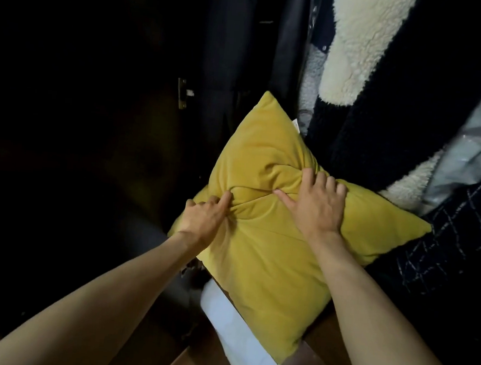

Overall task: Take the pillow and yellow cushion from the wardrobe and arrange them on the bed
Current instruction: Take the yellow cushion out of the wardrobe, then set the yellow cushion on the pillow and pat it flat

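A square yellow velvet cushion [265, 259] stands tilted on one corner inside the dark wardrobe, its fabric bunched at the middle. My left hand [205, 217] pinches the cushion's left side, thumb pressed into a fold. My right hand [315, 202] grips the bunched fabric near the centre, fingers curled into it. Under the cushion's lower corner lies a white pillow [236, 334], only its near part showing.
Hanging clothes crowd the right: a dark coat with cream fleece lining [365, 48], a dark checked garment [441, 250] and a plastic garment cover [471, 160]. Dark garments hang behind. The wardrobe's brown wooden floor edge [323, 353] lies below. The left side is in deep shadow.
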`<state>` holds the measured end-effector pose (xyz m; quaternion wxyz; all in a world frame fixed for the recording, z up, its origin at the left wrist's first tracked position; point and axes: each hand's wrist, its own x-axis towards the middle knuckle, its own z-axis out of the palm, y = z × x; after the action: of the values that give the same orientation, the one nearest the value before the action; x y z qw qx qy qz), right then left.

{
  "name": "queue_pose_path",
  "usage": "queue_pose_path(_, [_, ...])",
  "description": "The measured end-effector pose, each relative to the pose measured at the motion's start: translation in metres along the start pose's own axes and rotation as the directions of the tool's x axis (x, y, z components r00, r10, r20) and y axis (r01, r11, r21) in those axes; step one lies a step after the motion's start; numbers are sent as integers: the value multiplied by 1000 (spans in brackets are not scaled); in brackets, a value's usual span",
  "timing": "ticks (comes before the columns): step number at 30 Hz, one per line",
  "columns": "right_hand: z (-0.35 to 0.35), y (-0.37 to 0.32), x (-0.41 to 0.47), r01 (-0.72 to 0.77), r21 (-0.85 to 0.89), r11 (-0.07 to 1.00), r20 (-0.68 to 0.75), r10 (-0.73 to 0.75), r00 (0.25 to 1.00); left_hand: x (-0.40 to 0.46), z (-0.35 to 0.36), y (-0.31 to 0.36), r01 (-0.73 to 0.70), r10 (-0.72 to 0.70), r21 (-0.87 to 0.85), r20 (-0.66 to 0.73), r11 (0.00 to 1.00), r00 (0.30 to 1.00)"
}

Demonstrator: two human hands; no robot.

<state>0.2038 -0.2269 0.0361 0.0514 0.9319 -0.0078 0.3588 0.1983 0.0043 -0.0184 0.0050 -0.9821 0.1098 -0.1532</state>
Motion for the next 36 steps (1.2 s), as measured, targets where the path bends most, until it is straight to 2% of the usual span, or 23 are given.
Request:
queue_pose_path(3, [-11,-4,2,20,1,1000,22,-20,1000,-7,-16,-6,-66,66,48,0,997,998])
queue_pose_path(8, [-44,-20,0,85,13,996,-86,-84,993,-34,-39,-22,-137,146,78,-113,987,983])
queue_pose_path(15, [-112,-71,-13,144,63,988,-157,-133,979,-94,-82,-76,-163,161,16,-256,987,953])
queue_pose_path(18, [-149,-110,-22,195,70,978,-180,-180,967,-138,-105,-104,-139,129,-21,-264,990,956])
queue_pose_path(22, [-206,-175,-27,314,121,942,-280,-271,921,-206,-142,-144,-55,8,-139,-317,989,948])
queue_pose_path(29, [-285,-311,-40,560,238,793,-474,-409,780,-340,-202,-224,98,-140,-115,-451,989,882])
queue_pose_path(32, [-302,-381,-62,653,304,694,-513,-458,726,-396,-211,-266,241,-283,-150,-443,959,851])
queue_pose_path(36, [-315,-490,-97,767,410,494,-505,-577,642,-474,-210,-325,464,-473,-119,-367,878,801])
